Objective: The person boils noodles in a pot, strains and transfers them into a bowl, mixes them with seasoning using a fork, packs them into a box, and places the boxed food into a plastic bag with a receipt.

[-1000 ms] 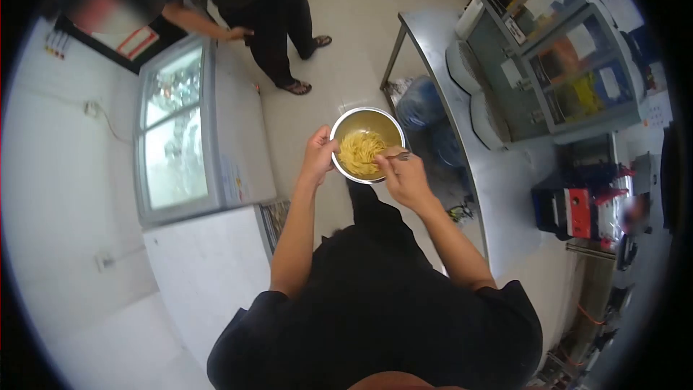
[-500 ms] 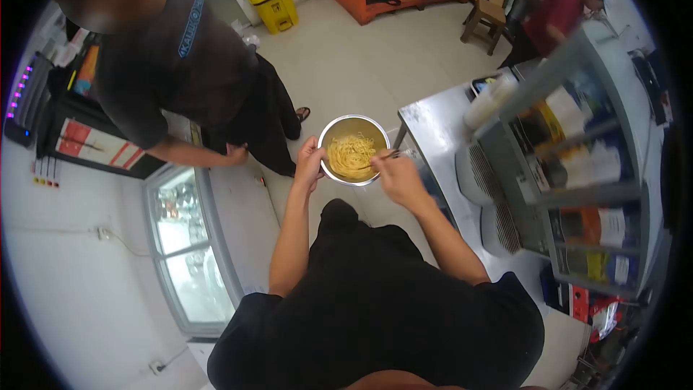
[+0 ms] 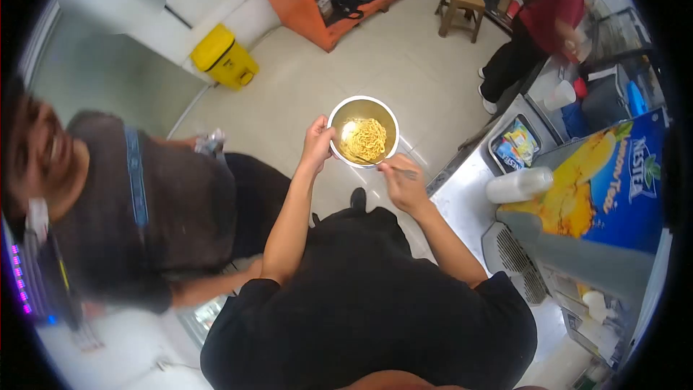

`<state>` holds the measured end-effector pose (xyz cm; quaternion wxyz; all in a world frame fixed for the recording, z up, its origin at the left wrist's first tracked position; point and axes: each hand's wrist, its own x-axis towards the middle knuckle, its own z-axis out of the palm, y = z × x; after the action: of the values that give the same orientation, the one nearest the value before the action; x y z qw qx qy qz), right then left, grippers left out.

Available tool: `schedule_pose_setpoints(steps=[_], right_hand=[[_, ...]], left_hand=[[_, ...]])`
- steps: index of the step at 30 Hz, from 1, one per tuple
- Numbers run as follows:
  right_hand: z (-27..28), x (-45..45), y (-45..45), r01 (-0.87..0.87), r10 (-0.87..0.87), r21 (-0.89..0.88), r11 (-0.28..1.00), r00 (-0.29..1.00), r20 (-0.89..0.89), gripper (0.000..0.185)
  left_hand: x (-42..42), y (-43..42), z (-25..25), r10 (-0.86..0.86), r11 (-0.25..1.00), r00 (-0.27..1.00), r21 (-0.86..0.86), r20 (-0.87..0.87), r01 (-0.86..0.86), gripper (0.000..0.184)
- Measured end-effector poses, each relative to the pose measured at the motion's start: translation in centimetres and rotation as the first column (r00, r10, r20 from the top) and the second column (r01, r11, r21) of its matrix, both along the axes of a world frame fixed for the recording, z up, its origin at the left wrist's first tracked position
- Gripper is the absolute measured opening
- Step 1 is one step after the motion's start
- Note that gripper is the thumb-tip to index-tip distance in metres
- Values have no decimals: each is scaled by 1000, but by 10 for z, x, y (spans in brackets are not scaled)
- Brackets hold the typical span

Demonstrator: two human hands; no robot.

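Note:
A round metal bowl (image 3: pixel 365 107) with a shiny rim is held out in front of my body, tilted so its inside shows. Yellow noodles (image 3: pixel 364 139) lie in a heap at its bottom. My left hand (image 3: pixel 316 146) grips the bowl's left rim, the thumb on the edge and the other fingers behind the wall. At the lower right rim, my right hand (image 3: pixel 404 185) is closed around a fork (image 3: pixel 408 172). Its tined end sticks out on the outer side of the hand, while a thin stem reaches into the bowl by the noodles.
A person in a dark shirt (image 3: pixel 173 195) stands close on my left. Another in a red shirt (image 3: pixel 554 11) works at the far right. A metal counter (image 3: pixel 462 209) on my right bears stacked cups (image 3: pixel 520 185). Ahead are a yellow bin (image 3: pixel 225 58), an orange cabinet (image 3: pixel 299 0) and a stool (image 3: pixel 462 3).
My view has turned right and I have moved forward along the counter. Bowl and hands stay together before me; the noodles have shifted inside. The person on my left now appears nearer.

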<state>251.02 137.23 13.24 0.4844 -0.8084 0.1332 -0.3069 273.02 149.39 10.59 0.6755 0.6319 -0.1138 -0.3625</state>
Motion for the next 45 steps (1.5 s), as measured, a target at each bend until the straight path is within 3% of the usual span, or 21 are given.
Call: schedule_pose_setpoints(steps=[3,6,7,10,14,18,21,24,28,31,34,35,38,42,43,44,45], right_hand=[[13,31,-62,321,-320,-16,947,947,40,10],[-12,101,-104,409,-413,65,910,909,61,10],[-19,125,-115,335,-326,-46,941,936,130,9],[0,157,-163,308,-315,73,949,942,119,8],[-19,178,-288,390,-389,-25,921,909,-153,16],[-17,249,-416,616,-615,7,788,786,-63,25],[-8,294,-478,457,-452,62,887,888,-78,25],[0,298,-563,530,-566,-212,821,805,-178,24],[-24,355,-647,588,-564,62,806,797,-216,23],[-22,357,-757,607,-683,-343,717,712,-165,18],[-7,394,-845,712,-752,-244,658,611,-248,17],[-1,412,-869,692,-711,-172,702,665,-228,19],[-2,437,-940,697,-716,-171,696,692,-92,22],[46,429,-1049,872,-895,-216,439,445,-21,26],[39,432,-1076,853,-903,-311,420,427,-48,23],[28,446,-1092,909,-909,-40,415,413,-47,19],[21,458,-1109,873,-876,-74,482,481,-23,16]], left_hand=[[64,-60,3,-74,997,996,15,-53,75,17],[104,-127,10,-128,992,991,15,-46,129,18],[116,-153,8,-156,988,986,-6,-61,156,18],[167,-228,-12,-246,968,965,-67,-90,241,18],[217,-346,-15,-224,975,970,-22,-96,223,17],[278,-470,-27,-381,924,919,-76,-106,374,17],[310,-569,-20,-453,891,885,-99,-113,443,17],[336,-654,-15,-436,900,895,-75,-97,430,17],[373,-758,-35,-487,873,871,-24,-69,487,17],[408,-872,-34,-555,831,828,-19,-81,555,17],[425,-972,-54,-558,828,828,-113,-65,549,16],[430,-1003,-54,-555,829,830,-124,-61,545,16],[460,-1095,-30,-594,804,797,-91,-110,587,16],[487,-1220,-23,-706,705,705,-160,-66,691,18],[482,-1245,-8,-711,700,699,-164,-78,695,18],[475,-1270,1,-723,689,685,-169,-89,705,18],[468,-1297,-1,-733,679,674,-168,-94,715,18]])
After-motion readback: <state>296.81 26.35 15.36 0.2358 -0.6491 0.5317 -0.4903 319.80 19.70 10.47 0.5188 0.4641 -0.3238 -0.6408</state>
